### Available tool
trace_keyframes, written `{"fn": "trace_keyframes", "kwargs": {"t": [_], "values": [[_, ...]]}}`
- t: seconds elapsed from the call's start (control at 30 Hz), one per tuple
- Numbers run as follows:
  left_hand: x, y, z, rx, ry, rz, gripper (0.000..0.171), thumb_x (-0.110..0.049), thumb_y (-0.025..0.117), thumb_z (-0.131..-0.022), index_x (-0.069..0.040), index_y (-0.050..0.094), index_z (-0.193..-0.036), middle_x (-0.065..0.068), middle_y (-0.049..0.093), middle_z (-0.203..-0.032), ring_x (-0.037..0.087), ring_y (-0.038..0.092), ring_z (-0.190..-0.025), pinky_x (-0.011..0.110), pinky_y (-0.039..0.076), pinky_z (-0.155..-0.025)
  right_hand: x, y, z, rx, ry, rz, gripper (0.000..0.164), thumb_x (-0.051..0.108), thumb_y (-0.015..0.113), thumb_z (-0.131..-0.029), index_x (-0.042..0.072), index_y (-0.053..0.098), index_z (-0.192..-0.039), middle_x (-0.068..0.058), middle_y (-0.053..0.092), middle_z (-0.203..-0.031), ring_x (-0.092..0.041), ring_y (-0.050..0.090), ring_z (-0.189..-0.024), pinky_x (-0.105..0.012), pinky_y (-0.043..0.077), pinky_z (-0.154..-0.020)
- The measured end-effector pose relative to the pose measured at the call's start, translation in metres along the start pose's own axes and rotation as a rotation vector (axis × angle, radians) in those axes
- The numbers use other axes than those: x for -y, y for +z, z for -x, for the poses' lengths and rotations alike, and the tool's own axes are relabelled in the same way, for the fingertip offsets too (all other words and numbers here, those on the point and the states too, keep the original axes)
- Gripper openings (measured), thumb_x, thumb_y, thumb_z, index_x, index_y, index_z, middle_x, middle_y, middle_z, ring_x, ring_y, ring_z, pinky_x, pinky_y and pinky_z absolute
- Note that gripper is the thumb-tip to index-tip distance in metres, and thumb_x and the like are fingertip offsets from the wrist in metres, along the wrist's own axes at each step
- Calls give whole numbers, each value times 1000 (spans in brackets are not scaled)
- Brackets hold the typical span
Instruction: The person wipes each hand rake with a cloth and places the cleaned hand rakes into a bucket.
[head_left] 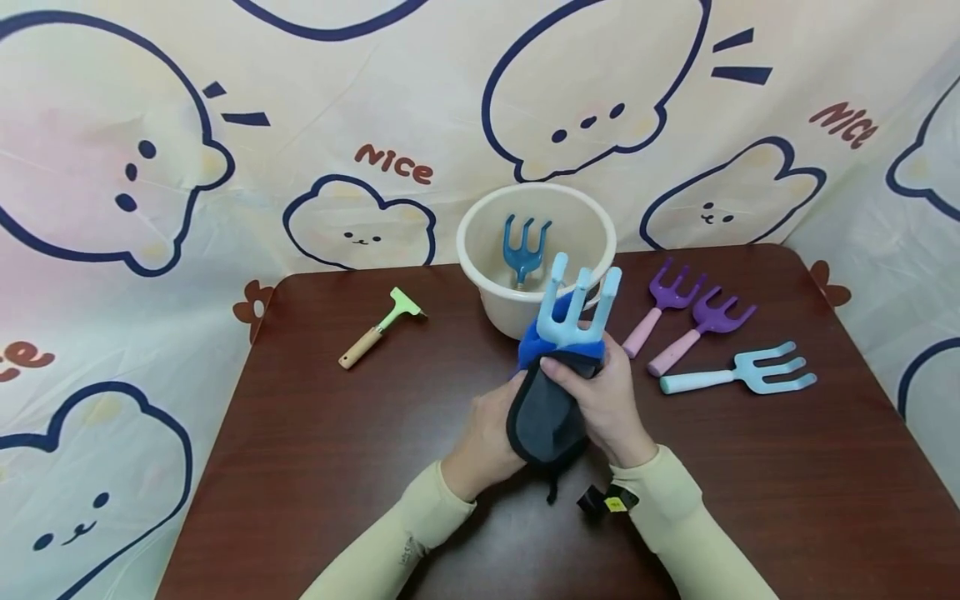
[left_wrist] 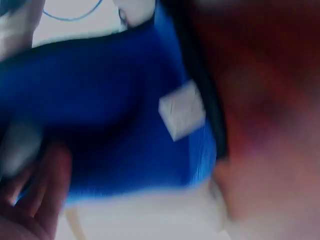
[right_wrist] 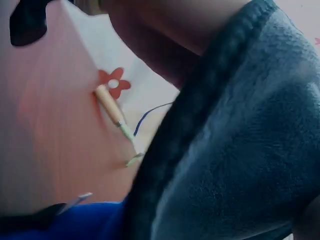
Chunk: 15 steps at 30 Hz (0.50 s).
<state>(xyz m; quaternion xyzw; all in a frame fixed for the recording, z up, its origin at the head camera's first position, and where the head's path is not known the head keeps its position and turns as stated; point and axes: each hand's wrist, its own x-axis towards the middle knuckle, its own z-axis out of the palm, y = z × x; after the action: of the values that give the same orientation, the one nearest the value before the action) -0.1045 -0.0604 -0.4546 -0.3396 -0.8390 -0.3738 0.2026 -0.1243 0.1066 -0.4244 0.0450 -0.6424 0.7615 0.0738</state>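
Note:
Both hands hold a light blue hand fork (head_left: 576, 321) wrapped in a cloth (head_left: 547, 421), above the table in front of the bucket. The cloth is dark grey on one side and blue on the other, with a black edge. Its blue side, with a white tag (left_wrist: 182, 110), fills much of the left wrist view. From the left, my left hand (head_left: 487, 433) grips the cloth, its fingers mostly hidden behind it. My right hand (head_left: 611, 400) pinches the cloth round the fork below the tines, thumb on the grey side. The fork's handle is hidden.
A cream bucket (head_left: 495, 296) with a darker blue fork (head_left: 522, 254) inside stands at the back. Right of it lie two purple forks (head_left: 672, 292) with pink handles and another light blue fork (head_left: 750, 372). A green tool with a wooden handle (head_left: 362, 347) lies left on the brown table (head_left: 300, 467).

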Motion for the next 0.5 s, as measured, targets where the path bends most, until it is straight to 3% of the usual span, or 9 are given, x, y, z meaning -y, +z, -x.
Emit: {"fn": "trace_keyframes", "kwargs": {"t": [0.1,0.17,0.23,0.33,0.5], "values": [[3,-9,-9,-73,1,-70,25,-18,56,-90,-10,63,-112,2,72,-95,7,64,-76,29,58,-62,1,-5,-4,5,-6,33,45,0,73,-83,0,54,-123,-3,64,-120,-24,56,-112,-23,48,-95],[5,-17,-14,-140,-35,-22,23,-15,52,-94,-9,64,-112,3,71,-93,6,62,-70,28,56,-57,1,-7,-6,36,-15,84,46,3,75,-83,-1,55,-124,-6,64,-122,-22,57,-112,-22,48,-95],[7,-24,-17,-184,-90,100,25,-12,52,-97,-7,61,-119,6,69,-93,7,59,-67,28,54,-55,0,-6,-6,105,-34,150,48,5,76,-82,-1,56,-125,-10,64,-122,-20,57,-112,-22,47,-96],[9,-32,-20,-184,-167,297,29,-10,57,-96,-7,55,-125,7,63,-89,10,56,-67,27,52,-54,-2,-4,-5,219,-57,224,46,8,79,-79,3,61,-121,-12,67,-118,-18,59,-109,-24,47,-97],[7,-39,-21,-133,-238,500,12,-3,61,-94,-3,61,-106,11,60,-69,16,52,-51,30,49,-43,-4,-4,-3,367,-97,300,41,10,82,-76,8,65,-113,-9,72,-108,-15,62,-100,-31,51,-95]]}}
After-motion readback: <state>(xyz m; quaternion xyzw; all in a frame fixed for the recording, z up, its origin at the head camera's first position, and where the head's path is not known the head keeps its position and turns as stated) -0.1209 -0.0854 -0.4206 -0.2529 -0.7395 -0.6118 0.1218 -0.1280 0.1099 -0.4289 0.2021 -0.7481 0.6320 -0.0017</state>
